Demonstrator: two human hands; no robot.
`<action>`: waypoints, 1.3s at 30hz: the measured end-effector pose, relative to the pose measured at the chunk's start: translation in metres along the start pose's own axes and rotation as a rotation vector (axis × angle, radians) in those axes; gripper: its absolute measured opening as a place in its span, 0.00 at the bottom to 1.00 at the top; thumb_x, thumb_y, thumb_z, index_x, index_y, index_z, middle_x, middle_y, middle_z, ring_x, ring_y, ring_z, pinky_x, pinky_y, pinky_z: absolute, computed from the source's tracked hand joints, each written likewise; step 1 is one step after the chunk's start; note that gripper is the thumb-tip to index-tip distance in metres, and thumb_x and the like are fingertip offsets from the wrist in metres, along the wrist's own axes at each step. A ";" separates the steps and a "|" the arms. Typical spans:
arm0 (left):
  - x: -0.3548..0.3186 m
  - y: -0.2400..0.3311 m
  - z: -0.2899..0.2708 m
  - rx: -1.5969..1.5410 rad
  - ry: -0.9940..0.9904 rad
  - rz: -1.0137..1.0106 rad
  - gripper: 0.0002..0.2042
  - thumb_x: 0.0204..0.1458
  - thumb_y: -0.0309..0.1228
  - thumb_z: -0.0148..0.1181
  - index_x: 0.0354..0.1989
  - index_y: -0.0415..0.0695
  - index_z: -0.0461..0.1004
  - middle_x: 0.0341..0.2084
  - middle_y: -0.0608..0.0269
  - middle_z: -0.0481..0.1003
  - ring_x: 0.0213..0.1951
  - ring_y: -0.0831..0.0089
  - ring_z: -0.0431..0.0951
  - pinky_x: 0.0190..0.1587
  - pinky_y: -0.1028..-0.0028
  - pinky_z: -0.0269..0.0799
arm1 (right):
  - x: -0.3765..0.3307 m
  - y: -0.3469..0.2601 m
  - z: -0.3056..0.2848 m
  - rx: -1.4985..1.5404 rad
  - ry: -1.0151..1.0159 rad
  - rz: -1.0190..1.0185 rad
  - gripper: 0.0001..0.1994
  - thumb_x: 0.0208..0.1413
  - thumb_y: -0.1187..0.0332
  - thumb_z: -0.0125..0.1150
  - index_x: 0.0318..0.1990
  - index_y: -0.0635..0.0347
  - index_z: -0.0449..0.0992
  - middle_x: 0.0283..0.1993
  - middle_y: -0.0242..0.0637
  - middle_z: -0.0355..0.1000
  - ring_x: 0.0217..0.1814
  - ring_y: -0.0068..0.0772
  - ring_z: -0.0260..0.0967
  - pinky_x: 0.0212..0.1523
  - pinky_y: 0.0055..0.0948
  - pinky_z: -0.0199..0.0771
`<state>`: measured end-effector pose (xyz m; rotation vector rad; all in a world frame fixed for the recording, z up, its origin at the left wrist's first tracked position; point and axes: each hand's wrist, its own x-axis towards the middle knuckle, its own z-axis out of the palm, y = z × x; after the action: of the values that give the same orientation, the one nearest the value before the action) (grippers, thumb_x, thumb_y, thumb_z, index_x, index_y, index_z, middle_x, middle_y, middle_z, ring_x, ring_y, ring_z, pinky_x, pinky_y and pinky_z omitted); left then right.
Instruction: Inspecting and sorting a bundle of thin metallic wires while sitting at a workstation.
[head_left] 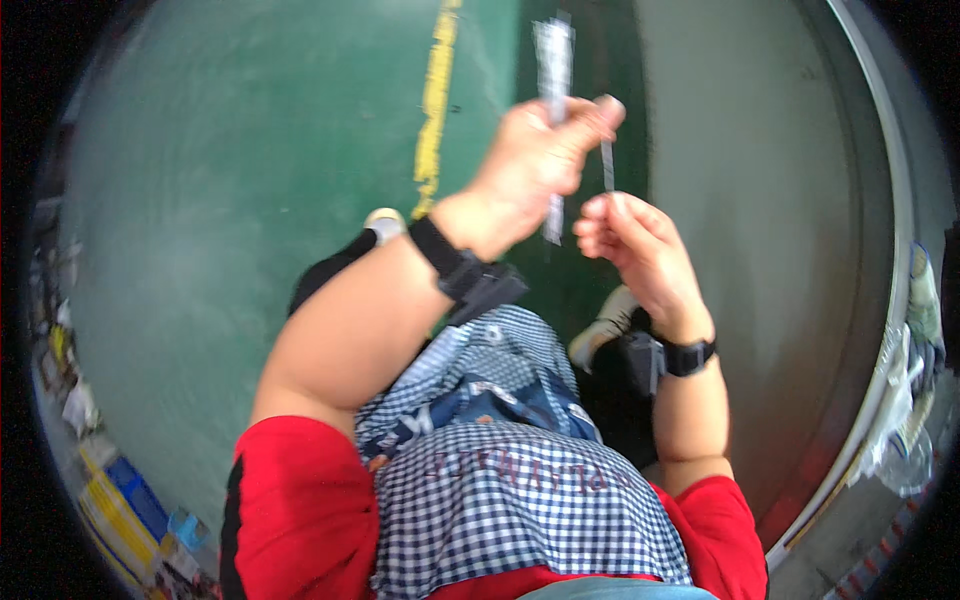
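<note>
My left hand (pixel 540 155) is closed around a narrow bundle of whitish, clear-looking strips (pixel 555 60), which sticks out above and below the fist. The bundle is blurred, so its exact kind does not show. A single thin pale strip (pixel 608 165) runs between my left thumb and my right hand (pixel 645 245). The right fingertips pinch its lower end, with the other fingers curled. Both hands are raised in front of my body, the left farther out than the right. Black bands with small dark boxes sit on both wrists.
Below lies a green floor (pixel 230 180) with a worn yellow line (pixel 434 100). A grey surface with a pale curved edge (pixel 888 150) runs along the right. Clear plastic and gloves (pixel 925 300) hang beyond it. Yellow and blue items (pixel 135 495) lie at the lower left.
</note>
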<state>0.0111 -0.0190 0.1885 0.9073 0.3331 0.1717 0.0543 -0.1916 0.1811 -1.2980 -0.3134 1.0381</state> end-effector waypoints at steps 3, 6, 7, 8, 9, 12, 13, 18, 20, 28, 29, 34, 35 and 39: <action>-0.005 -0.014 0.001 0.127 -0.032 0.030 0.11 0.56 0.38 0.61 0.27 0.44 0.74 0.13 0.73 0.67 0.11 0.84 0.61 0.14 0.83 0.54 | -0.003 0.004 0.005 -0.040 0.021 -0.043 0.16 0.66 0.59 0.47 0.46 0.63 0.73 0.36 0.33 0.74 0.35 0.21 0.71 0.39 0.21 0.72; -0.021 -0.012 0.006 0.071 -0.193 -0.090 0.11 0.57 0.34 0.59 0.27 0.39 0.72 0.16 0.64 0.74 0.11 0.76 0.71 0.13 0.78 0.67 | -0.005 0.007 0.003 -0.021 0.004 -0.078 0.14 0.66 0.59 0.47 0.46 0.60 0.71 0.31 0.26 0.69 0.31 0.19 0.66 0.35 0.21 0.69; -0.021 -0.015 0.009 0.053 -0.196 -0.094 0.11 0.57 0.32 0.59 0.27 0.37 0.71 0.16 0.61 0.74 0.11 0.74 0.72 0.13 0.76 0.68 | -0.007 0.005 0.004 -0.014 -0.003 -0.087 0.14 0.66 0.58 0.47 0.45 0.60 0.71 0.30 0.26 0.68 0.30 0.18 0.65 0.34 0.20 0.68; -0.022 -0.019 0.009 0.024 -0.199 -0.100 0.11 0.57 0.31 0.58 0.27 0.36 0.70 0.17 0.59 0.75 0.11 0.73 0.72 0.12 0.74 0.69 | -0.008 0.005 0.005 -0.012 -0.005 -0.088 0.14 0.66 0.58 0.46 0.44 0.59 0.71 0.29 0.25 0.68 0.29 0.16 0.65 0.32 0.18 0.67; -0.025 -0.017 0.013 0.037 -0.184 -0.087 0.11 0.56 0.30 0.59 0.27 0.36 0.70 0.17 0.59 0.75 0.11 0.73 0.72 0.13 0.75 0.69 | -0.009 0.004 0.003 -0.006 0.002 -0.096 0.13 0.66 0.58 0.46 0.44 0.58 0.71 0.28 0.24 0.67 0.28 0.15 0.64 0.30 0.17 0.66; -0.025 -0.016 0.016 0.071 -0.141 -0.021 0.10 0.55 0.30 0.61 0.27 0.37 0.70 0.18 0.61 0.75 0.14 0.77 0.72 0.16 0.78 0.68 | -0.011 -0.002 0.008 -0.004 0.029 -0.105 0.13 0.67 0.59 0.45 0.41 0.56 0.72 0.25 0.23 0.67 0.23 0.12 0.61 0.25 0.13 0.61; -0.025 -0.015 0.016 0.104 -0.104 0.029 0.10 0.54 0.30 0.63 0.27 0.38 0.70 0.19 0.62 0.75 0.17 0.80 0.72 0.20 0.79 0.68 | -0.010 -0.005 0.012 -0.016 0.018 -0.106 0.13 0.67 0.58 0.45 0.41 0.56 0.72 0.25 0.23 0.68 0.23 0.12 0.61 0.25 0.13 0.61; -0.031 -0.005 0.007 0.178 -0.053 0.036 0.11 0.53 0.31 0.64 0.27 0.38 0.71 0.20 0.63 0.74 0.21 0.81 0.71 0.24 0.78 0.69 | -0.006 -0.009 0.027 -0.037 0.010 -0.102 0.13 0.67 0.58 0.45 0.41 0.55 0.72 0.25 0.23 0.70 0.23 0.12 0.62 0.25 0.13 0.62; -0.030 -0.007 0.001 0.187 -0.039 0.072 0.11 0.52 0.32 0.65 0.27 0.38 0.71 0.20 0.63 0.74 0.21 0.81 0.71 0.24 0.78 0.69 | -0.001 -0.004 0.025 -0.065 0.023 -0.100 0.13 0.67 0.58 0.45 0.43 0.56 0.72 0.26 0.23 0.70 0.23 0.12 0.63 0.25 0.13 0.62; -0.042 0.007 -0.011 0.103 -0.049 0.026 0.10 0.51 0.31 0.65 0.25 0.38 0.72 0.18 0.64 0.72 0.22 0.79 0.70 0.26 0.75 0.68 | 0.010 0.002 0.029 -0.041 -0.064 -0.072 0.13 0.67 0.59 0.45 0.45 0.57 0.71 0.26 0.25 0.70 0.24 0.14 0.63 0.26 0.15 0.62; -0.043 0.007 -0.011 0.102 -0.046 0.028 0.10 0.51 0.31 0.65 0.25 0.38 0.72 0.18 0.64 0.72 0.22 0.79 0.70 0.26 0.75 0.68 | 0.011 0.002 0.029 -0.027 -0.074 -0.074 0.13 0.67 0.59 0.45 0.46 0.57 0.71 0.26 0.25 0.70 0.24 0.14 0.63 0.26 0.15 0.63; -0.039 0.004 -0.014 0.085 -0.046 0.043 0.10 0.53 0.29 0.63 0.24 0.38 0.70 0.17 0.64 0.72 0.18 0.79 0.70 0.22 0.77 0.68 | 0.010 -0.004 0.037 -0.039 -0.066 -0.070 0.13 0.67 0.59 0.45 0.40 0.57 0.72 0.27 0.27 0.72 0.25 0.15 0.65 0.27 0.15 0.64; -0.039 0.004 -0.015 0.086 -0.045 0.044 0.10 0.53 0.29 0.63 0.24 0.38 0.70 0.17 0.64 0.72 0.18 0.79 0.70 0.22 0.77 0.68 | 0.010 -0.004 0.035 -0.042 -0.067 -0.061 0.13 0.67 0.59 0.45 0.40 0.57 0.72 0.28 0.27 0.73 0.26 0.15 0.65 0.28 0.15 0.64; -0.042 0.006 -0.013 0.086 -0.082 0.017 0.10 0.54 0.29 0.61 0.27 0.37 0.69 0.16 0.64 0.73 0.14 0.81 0.69 0.17 0.79 0.66 | 0.012 -0.001 0.028 -0.064 -0.094 -0.066 0.13 0.67 0.59 0.45 0.45 0.56 0.72 0.28 0.25 0.72 0.26 0.14 0.65 0.27 0.14 0.64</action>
<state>-0.0323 -0.0176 0.1950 0.9999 0.2585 0.1359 0.0411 -0.1647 0.1869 -1.2898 -0.4605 1.0421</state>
